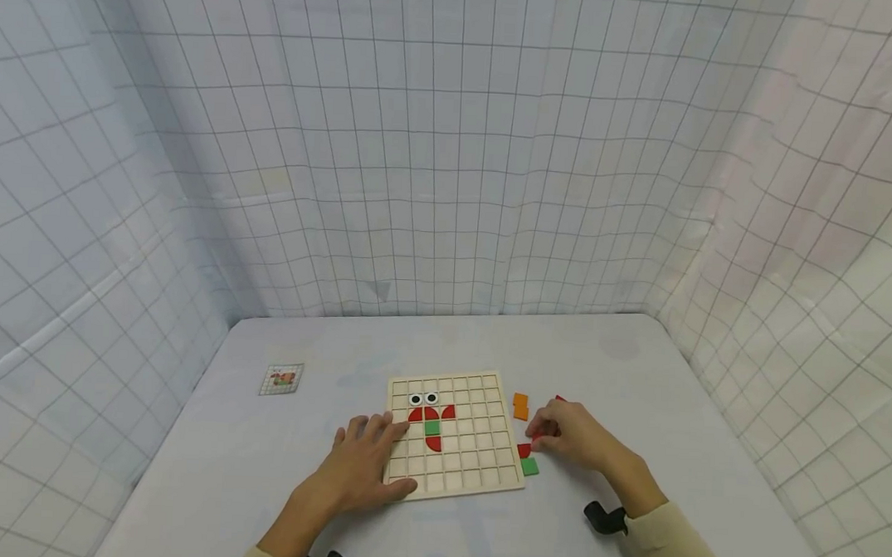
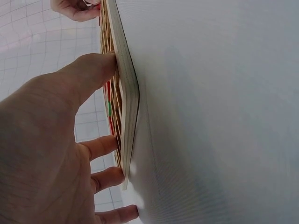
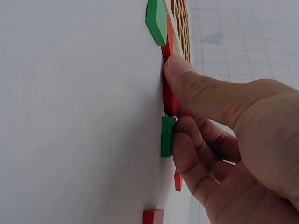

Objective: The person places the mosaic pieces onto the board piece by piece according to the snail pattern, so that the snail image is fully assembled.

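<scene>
A pale wooden grid board [image 1: 475, 458] lies on the table. On it sit two round eye pieces [image 1: 422, 399], several red quarter-round pieces [image 1: 434, 443] and a green square [image 1: 432, 427]. My left hand [image 1: 366, 466] rests at the board's left edge, fingers spread, thumb on the near rim. Right of the board, my right hand [image 1: 570, 433] pinches a red piece [image 3: 169, 95] low at the table, its thumb on the piece and part of the grip hidden. Its other fingers curl beside a green block [image 3: 167, 136].
A red piece [image 1: 524, 451] and a green square [image 1: 531, 467] lie by the board's right edge, with orange pieces [image 1: 520, 406] farther back. At the table's left lies a picture card [image 1: 281, 379]. Grid-lined white curtains [image 1: 450, 187] enclose the table's back and sides.
</scene>
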Tool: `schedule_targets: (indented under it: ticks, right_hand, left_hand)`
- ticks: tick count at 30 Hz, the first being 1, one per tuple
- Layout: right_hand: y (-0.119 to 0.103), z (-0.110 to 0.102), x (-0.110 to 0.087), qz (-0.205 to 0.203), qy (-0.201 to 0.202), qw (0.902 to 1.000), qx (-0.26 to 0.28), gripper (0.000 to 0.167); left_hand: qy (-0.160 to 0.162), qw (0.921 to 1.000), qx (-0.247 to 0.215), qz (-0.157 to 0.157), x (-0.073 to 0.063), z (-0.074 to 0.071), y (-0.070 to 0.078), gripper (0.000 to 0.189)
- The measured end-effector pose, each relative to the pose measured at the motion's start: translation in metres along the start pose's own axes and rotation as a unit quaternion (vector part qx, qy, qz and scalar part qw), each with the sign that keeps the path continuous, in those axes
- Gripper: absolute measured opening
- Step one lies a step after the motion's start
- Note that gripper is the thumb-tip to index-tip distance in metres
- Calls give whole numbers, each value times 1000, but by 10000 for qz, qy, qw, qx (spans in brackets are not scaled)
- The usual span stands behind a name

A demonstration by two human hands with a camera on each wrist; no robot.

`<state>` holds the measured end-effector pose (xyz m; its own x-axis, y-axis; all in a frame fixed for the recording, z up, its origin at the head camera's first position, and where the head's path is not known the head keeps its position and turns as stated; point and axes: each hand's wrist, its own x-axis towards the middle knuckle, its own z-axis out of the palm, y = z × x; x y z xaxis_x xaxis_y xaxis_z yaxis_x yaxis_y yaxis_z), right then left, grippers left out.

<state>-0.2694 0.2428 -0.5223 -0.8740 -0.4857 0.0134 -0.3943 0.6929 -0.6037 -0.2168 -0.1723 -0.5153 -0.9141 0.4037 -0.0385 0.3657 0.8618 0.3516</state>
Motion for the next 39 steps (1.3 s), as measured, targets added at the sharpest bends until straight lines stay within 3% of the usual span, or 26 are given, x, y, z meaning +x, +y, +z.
schedule_targets:
  ticks: [6, 21, 26, 34, 39]
  right_hand:
    - [2, -3, -5, -42, -7, 9999, -97, 17]
    - [4, -2, -6, -142, -66, 9998, -93, 14]
    - [5, -1, -8, -140, 62, 9998, -87, 19]
    - [5, 2, -10, -321, 386, 9980, -375, 14]
    - [1, 6, -4, -476, 592, 9968, -262, 13]
  left_hand:
    - [-8, 10000, 18, -7, 0, 0, 0, 93]
    - [-72, 9999, 99, -1, 0, -2, 0, 94]
    - [-73, 9999, 93, -11, 0, -1, -1, 94]
    - [-112, 9999, 100, -50, 1, 2, -1, 94]
    - [-119, 9998, 120, -47, 0, -1, 0, 94]
